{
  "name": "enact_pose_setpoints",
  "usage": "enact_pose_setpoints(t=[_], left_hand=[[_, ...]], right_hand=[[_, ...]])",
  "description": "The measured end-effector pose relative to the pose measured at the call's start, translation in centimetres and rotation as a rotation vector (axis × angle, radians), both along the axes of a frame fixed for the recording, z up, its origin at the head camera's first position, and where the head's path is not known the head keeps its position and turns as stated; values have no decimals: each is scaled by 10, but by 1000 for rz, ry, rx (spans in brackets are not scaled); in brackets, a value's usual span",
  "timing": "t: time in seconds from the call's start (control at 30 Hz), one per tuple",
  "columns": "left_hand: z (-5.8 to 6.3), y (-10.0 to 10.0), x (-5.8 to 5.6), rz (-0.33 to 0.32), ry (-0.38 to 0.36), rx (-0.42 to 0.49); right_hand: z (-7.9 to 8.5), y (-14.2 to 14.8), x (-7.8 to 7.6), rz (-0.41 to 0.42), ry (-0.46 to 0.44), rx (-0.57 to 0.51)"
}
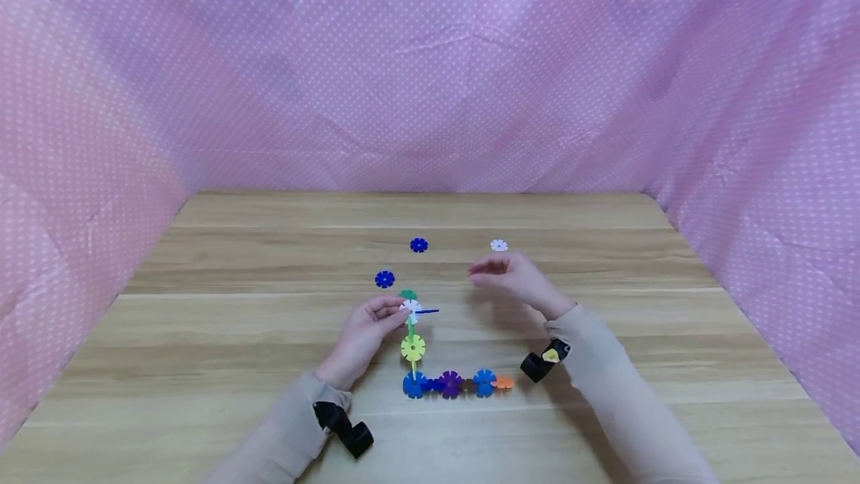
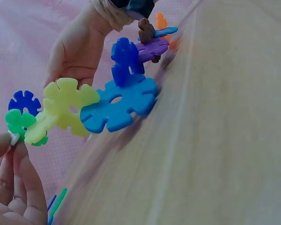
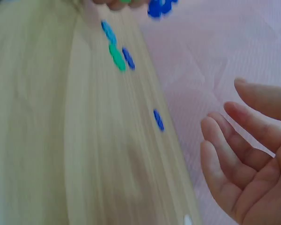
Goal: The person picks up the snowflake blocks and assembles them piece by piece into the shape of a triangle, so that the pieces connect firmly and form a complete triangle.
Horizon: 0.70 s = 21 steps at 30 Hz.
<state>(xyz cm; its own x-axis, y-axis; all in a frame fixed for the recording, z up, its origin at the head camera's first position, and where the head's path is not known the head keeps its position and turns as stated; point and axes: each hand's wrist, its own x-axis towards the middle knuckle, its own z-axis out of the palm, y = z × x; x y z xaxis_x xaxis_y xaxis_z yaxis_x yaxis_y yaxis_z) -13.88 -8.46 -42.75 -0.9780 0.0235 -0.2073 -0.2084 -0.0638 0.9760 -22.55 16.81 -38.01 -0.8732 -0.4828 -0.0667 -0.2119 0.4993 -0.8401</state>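
Note:
My left hand (image 1: 363, 334) pinches a white notched plastic disc (image 1: 413, 312) between thumb and fingers. That disc belongs to an L-shaped chain of interlocking discs. A dark blue disc (image 1: 427, 311) juts edge-on to its right. Toward me the chain runs through a light green disc (image 2: 18, 123) and a yellow disc (image 1: 413, 348) to a blue corner disc (image 1: 414, 385). From there it extends right past a purple disc (image 1: 451, 385) to an orange disc (image 1: 503, 382). My right hand (image 1: 520, 282) hovers over the table with relaxed fingers and nothing in them, just nearer than a loose white disc (image 1: 499, 245).
Two loose dark blue discs, a farther one (image 1: 419, 245) and a nearer one (image 1: 384, 279), lie beyond the chain. A green disc (image 1: 407, 294) lies just behind the pinched one. Pink dotted cloth (image 1: 430, 95) hangs around the wooden table (image 1: 201, 320).

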Motion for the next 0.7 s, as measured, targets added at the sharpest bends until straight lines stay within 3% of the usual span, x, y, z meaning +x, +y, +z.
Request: enact_pose_setpoints(t=[0.17, 0.4, 0.53, 0.7], left_hand=[[-6, 0, -1, 12, 29, 3], [-9, 0, 0, -114, 32, 23], [-9, -1, 2, -140, 37, 37], [-9, -2, 1, -149, 39, 32]], right_hand=[[-14, 13, -19, -169, -1, -19], [-32, 30, -47, -366, -60, -59], [-40, 36, -59, -400, -39, -13], [-44, 35, -67, -384, 59, 67]])
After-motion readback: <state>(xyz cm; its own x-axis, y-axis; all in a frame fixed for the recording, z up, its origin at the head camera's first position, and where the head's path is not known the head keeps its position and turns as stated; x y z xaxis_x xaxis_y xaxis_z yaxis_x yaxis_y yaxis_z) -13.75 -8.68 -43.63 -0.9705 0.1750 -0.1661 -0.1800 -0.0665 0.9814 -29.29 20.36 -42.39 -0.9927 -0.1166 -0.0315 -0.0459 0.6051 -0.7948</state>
